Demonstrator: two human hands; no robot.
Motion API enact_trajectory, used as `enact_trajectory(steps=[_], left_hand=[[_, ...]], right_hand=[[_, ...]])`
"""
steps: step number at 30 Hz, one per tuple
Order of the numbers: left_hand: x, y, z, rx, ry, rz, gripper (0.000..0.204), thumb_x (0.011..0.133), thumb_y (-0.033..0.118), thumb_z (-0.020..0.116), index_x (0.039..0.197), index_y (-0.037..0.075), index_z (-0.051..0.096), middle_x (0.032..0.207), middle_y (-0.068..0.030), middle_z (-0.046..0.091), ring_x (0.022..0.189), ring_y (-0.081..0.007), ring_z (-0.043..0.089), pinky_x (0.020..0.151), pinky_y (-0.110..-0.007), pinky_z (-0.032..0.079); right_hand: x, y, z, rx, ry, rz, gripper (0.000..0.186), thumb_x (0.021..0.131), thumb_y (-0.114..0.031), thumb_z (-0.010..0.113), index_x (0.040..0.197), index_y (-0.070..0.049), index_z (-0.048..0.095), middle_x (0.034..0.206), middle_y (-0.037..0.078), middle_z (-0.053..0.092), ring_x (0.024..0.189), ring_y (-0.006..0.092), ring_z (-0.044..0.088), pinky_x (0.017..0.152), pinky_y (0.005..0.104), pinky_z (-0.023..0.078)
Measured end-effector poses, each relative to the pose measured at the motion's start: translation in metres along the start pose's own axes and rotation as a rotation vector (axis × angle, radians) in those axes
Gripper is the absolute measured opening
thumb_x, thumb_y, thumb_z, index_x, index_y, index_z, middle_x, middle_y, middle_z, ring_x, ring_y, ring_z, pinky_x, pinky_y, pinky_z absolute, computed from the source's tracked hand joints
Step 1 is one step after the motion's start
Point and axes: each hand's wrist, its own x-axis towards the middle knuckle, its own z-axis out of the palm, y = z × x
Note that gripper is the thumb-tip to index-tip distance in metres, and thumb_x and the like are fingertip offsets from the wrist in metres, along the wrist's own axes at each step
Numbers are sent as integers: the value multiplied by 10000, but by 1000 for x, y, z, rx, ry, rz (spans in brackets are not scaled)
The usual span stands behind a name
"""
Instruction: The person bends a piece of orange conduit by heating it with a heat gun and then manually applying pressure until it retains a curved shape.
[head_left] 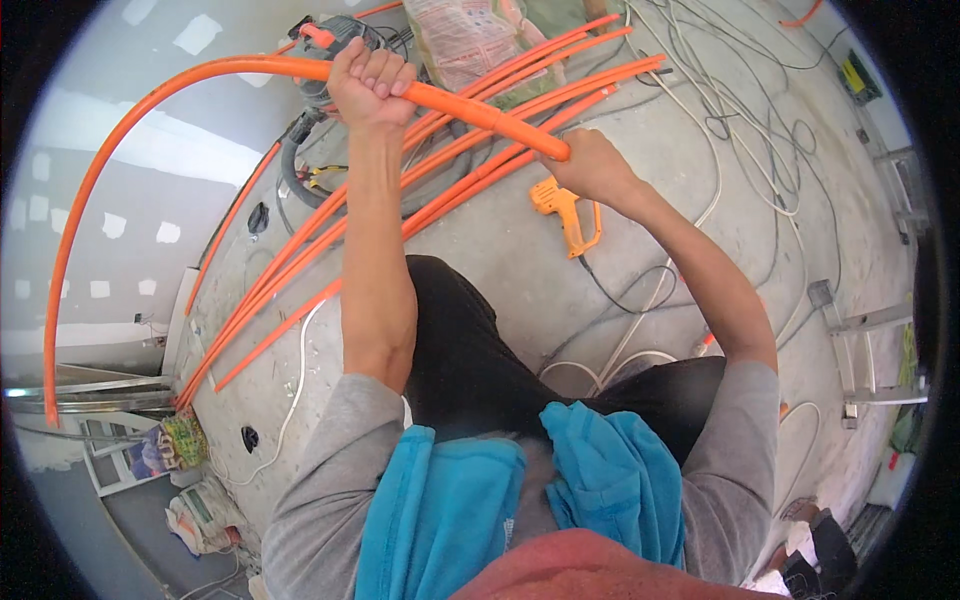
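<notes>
A long orange plastic pipe (460,104) is raised in front of me and arcs down to the far left by the wall. My left hand (372,85) is wrapped around it, fingers closed. At the pipe's right end, where a wider section shows, my right hand (592,168) grips it; most of its fingers are hidden. Below that hand, a yellow-orange heat gun (568,214) lies on the concrete floor with a dark cord. Several more orange pipes (270,285) lie in a bundle on the floor beyond my left forearm.
White and grey cables (715,110) tangle across the floor on the right. A grey power tool with a hose (345,35) and a plastic bag (465,40) are at the back. A metal ladder (870,365) stands right; bags (205,515) sit lower left.
</notes>
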Motion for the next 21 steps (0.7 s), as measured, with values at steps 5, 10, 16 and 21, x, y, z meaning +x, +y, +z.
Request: enact_trajectory(steps=[5, 10, 16, 21], left_hand=[[3, -8, -9, 23, 128, 27, 448, 926, 196, 587, 560, 219, 328, 479, 71, 281, 376, -96, 256, 386, -285, 254], [9, -17, -14, 39, 207, 70, 445, 933, 194, 569, 562, 219, 325, 484, 68, 283, 375, -96, 262, 386, -282, 257], [22, -3, -34, -36, -25, 31, 460, 959, 202, 562, 554, 218, 344, 461, 79, 276, 364, -86, 257, 383, -270, 269], [19, 15, -42, -187, -254, -57, 481, 998, 209, 539, 548, 218, 369, 438, 91, 301, 356, -75, 266, 389, -261, 288]], right_hand=[[3, 4, 10, -31, 18, 47, 417, 906, -355, 671, 826, 52, 712, 758, 254, 694, 749, 425, 701, 712, 497, 562], [9, 7, 8, -151, 125, 42, 353, 901, -320, 666, 917, 29, 718, 800, 248, 708, 764, 416, 709, 716, 495, 568], [26, 12, -11, -101, -113, -55, 488, 917, -457, 709, 995, 24, 693, 806, 204, 712, 739, 329, 720, 680, 466, 558], [17, 7, -26, 376, -562, -95, 557, 945, -573, 681, 966, -17, 644, 736, 16, 587, 658, 122, 592, 605, 306, 512]])
